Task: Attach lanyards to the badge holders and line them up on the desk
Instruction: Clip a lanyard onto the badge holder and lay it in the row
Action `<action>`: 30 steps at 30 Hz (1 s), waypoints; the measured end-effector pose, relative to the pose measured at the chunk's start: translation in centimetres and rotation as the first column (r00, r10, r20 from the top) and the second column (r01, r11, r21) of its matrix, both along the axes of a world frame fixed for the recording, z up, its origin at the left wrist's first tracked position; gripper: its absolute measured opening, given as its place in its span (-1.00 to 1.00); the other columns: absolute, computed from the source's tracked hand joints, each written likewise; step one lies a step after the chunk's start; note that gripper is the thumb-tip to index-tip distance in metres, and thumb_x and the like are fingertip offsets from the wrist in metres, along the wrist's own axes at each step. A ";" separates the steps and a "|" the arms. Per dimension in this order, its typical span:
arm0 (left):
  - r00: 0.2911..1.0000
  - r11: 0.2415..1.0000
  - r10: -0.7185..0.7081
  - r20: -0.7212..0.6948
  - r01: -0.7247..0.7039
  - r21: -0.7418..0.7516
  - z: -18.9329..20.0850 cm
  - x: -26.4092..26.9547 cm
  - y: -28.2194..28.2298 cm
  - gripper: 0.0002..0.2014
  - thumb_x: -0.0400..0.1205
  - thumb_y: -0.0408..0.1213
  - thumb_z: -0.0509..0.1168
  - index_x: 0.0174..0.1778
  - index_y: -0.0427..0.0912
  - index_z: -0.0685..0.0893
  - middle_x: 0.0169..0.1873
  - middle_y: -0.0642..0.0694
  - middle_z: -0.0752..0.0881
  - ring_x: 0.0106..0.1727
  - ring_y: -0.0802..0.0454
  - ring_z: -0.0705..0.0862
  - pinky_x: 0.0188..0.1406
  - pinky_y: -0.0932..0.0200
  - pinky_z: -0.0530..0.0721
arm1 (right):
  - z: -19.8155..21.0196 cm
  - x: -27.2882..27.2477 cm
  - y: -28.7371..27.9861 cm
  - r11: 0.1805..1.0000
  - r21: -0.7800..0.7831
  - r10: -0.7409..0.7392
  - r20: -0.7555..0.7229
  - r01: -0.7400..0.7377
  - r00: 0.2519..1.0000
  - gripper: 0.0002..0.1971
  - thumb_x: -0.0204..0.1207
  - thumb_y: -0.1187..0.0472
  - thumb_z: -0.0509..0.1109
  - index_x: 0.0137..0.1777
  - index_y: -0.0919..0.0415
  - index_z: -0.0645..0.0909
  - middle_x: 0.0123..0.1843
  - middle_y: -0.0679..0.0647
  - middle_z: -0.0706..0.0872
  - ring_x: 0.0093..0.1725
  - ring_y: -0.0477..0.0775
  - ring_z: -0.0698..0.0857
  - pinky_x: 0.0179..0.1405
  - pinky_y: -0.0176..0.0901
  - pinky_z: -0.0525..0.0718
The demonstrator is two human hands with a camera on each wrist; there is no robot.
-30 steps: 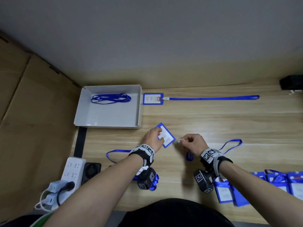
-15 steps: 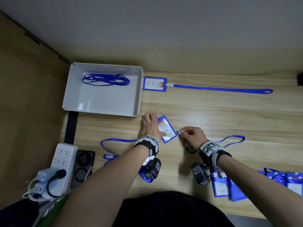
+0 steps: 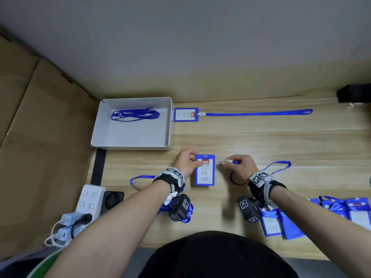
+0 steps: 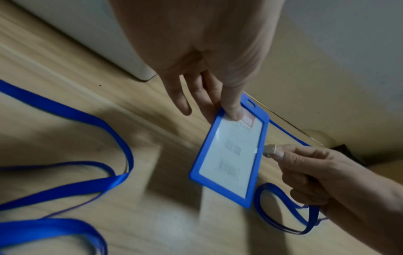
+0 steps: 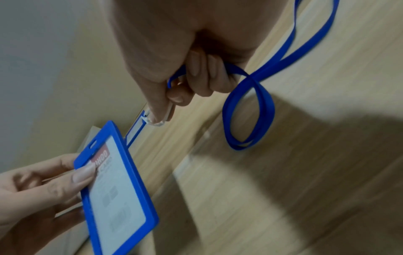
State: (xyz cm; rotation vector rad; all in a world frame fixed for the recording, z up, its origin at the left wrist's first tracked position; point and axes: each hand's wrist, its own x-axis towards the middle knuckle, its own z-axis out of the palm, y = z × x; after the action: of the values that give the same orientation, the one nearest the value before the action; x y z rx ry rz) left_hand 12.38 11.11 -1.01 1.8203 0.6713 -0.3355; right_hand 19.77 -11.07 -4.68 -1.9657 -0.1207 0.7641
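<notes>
My left hand [image 3: 188,161] pinches a blue badge holder [image 3: 205,170] by its upper left edge, thumb on the clear front [image 4: 233,110] and fingers behind; the holder [image 5: 117,186] is held above the desk, slot end away from me. My right hand [image 3: 240,165] pinches the clear clip [image 3: 225,162] of a blue lanyard [image 3: 280,165], whose strap [image 5: 250,110] loops down through the curled fingers onto the desk. The clip [image 4: 270,150] sits a short gap to the right of the holder, apart from it. One finished badge with its lanyard [image 3: 257,112] lies stretched out at the back.
A white tray [image 3: 168,125] at back left holds coiled lanyards [image 3: 135,114]. More lanyards [image 3: 140,178] trail under my left wrist. Several badge holders [image 3: 281,223] are piled at front right. A power strip [image 3: 89,199] sits at the desk's left edge, a black object [image 3: 353,93] at far right.
The left hand has turned the badge holder from tilted to straight up the desk. The right hand's clip has drawn slightly away from it. My head view shifted.
</notes>
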 end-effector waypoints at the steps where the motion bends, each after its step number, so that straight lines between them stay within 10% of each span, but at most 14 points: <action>1: 1.000 1.000 -0.005 0.010 0.005 -0.002 0.2 -0.3 -0.1 -0.78 0.47 -0.45 0.55 -0.05 -0.19 0.68 -0.29 -0.14 0.76 -0.26 0.03 0.68 -0.15 0.15 0.65 | 0.4 -0.1 -0.1 1.000 0.012 0.006 0.009 -0.006 1.000 -0.93 0.43 0.14 0.60 -0.26 0.04 0.81 -0.22 -0.04 0.86 -0.18 -0.10 0.75 -0.06 -0.22 0.63; 7: 0.978 0.978 -0.209 0.001 0.209 -0.010 1.9 -1.5 -1.1 -0.91 0.55 -0.42 0.48 -0.22 -0.18 0.73 -0.34 -0.01 0.72 -0.36 0.27 0.62 -0.30 0.38 0.54 | 2.1 -0.8 -0.6 0.998 0.058 0.021 0.021 -0.022 1.000 -0.85 0.43 0.19 0.61 -0.32 -0.04 0.78 -0.36 -0.23 0.80 -0.34 -0.34 0.65 -0.15 -0.34 0.56; 15: 0.889 0.891 -0.452 -0.074 0.454 0.012 3.5 -1.9 -2.8 -0.85 0.64 -0.34 0.38 -0.19 -0.01 0.64 -0.07 -0.24 0.84 0.01 -0.19 0.81 0.02 -0.12 0.73 | 3.2 -2.3 -0.5 0.993 0.076 0.091 -0.001 -0.091 0.996 -0.85 0.30 0.04 0.66 -0.29 0.09 0.83 -0.25 0.29 0.80 -0.28 -0.06 0.60 -0.14 -0.10 0.56; 30: 0.773 0.744 -0.629 -0.085 0.629 0.223 5.3 -2.4 -3.4 -0.96 0.56 -0.22 0.46 -0.10 -0.02 0.80 -0.19 -0.08 0.84 -0.21 0.10 0.71 -0.11 0.09 0.68 | 5.4 -2.8 -1.7 0.959 0.046 0.280 -0.020 -0.279 0.960 -0.92 0.39 0.12 0.65 -0.29 0.02 0.82 -0.48 -0.10 0.64 -0.44 -0.17 0.46 -0.38 -0.31 0.42</action>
State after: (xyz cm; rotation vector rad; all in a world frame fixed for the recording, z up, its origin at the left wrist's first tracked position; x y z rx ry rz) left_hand 10.03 7.76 4.27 2.2543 0.0614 -0.7324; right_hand 16.98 -12.75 0.73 -1.9200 -0.4036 0.9614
